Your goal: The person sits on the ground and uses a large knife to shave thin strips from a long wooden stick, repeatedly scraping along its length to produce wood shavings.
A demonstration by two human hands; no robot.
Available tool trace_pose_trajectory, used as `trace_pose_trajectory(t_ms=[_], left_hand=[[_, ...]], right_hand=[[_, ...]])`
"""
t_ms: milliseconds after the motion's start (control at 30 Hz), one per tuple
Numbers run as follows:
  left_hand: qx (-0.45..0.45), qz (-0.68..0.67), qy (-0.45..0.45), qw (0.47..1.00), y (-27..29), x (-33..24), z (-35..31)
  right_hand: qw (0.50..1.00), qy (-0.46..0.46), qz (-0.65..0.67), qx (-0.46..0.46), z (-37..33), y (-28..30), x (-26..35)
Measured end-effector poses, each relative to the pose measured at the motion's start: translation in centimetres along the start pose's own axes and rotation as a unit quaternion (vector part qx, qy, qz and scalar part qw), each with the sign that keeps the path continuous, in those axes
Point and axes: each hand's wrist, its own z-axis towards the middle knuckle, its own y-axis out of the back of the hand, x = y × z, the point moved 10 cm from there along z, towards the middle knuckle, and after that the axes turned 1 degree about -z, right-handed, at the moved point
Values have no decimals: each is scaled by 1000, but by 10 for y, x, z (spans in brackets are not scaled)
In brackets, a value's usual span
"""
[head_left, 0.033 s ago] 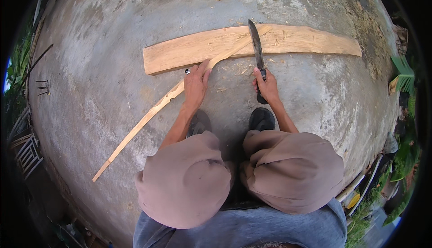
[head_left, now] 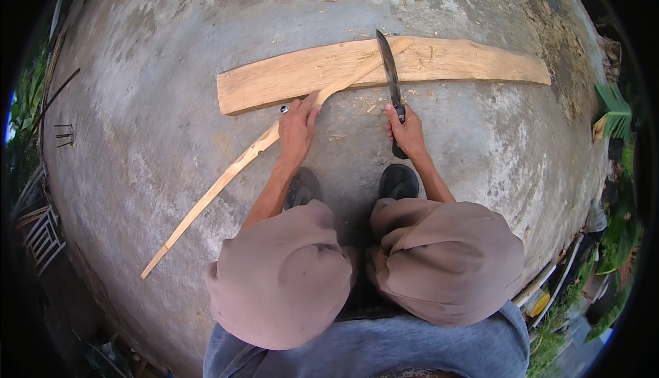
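My left hand (head_left: 296, 131) is closed round a long, pale, slightly crooked wooden stick (head_left: 235, 169), and a ring shows on one finger. The stick's far end lies slanting across a thick wooden plank (head_left: 274, 79) on the ground; its near end reaches down to the left. A machete (head_left: 389, 66) with a dark blade and black handle is gripped in my right hand (head_left: 408, 131). Its blade points away from me and crosses over the stick near the far end, above the plank. Whether the edge touches the wood I cannot tell. Cut marks and shavings show on the plank.
Small wood chips (head_left: 374, 109) are scattered on the grey concrete floor (head_left: 137, 103) round the plank. My feet in dark footwear (head_left: 399, 182) stand just in front of it. Green plants (head_left: 614, 114) edge the right side; a white slatted frame (head_left: 44, 239) is at the far left.
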Motion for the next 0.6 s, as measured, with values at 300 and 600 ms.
trace_pose_trajectory(t_ms=[300, 600], left_hand=[[11, 50, -4, 999, 10, 16, -21], [-44, 101, -58, 992, 12, 0, -22]], right_hand=[[967, 138, -213, 2, -12, 9, 56], [960, 137, -239, 49, -11, -17, 64]])
